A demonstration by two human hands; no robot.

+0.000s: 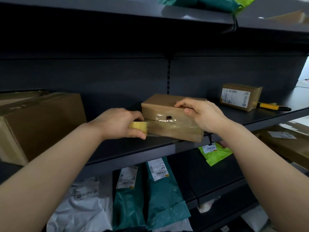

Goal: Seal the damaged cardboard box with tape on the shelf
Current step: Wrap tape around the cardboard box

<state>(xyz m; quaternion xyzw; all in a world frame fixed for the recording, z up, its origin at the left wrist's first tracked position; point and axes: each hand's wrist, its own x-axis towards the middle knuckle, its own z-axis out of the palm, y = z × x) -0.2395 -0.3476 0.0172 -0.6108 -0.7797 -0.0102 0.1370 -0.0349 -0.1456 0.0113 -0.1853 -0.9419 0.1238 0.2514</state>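
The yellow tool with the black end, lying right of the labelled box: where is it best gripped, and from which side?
Grip the yellow tool at mid-handle, from above and the front, pinching across its width. It lies flat on the shelf, its left end close by the labelled box, so that end is crowded.

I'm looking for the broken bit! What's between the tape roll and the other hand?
The head view shows the front of the cardboard box, with a dark hole under shiny clear tape.
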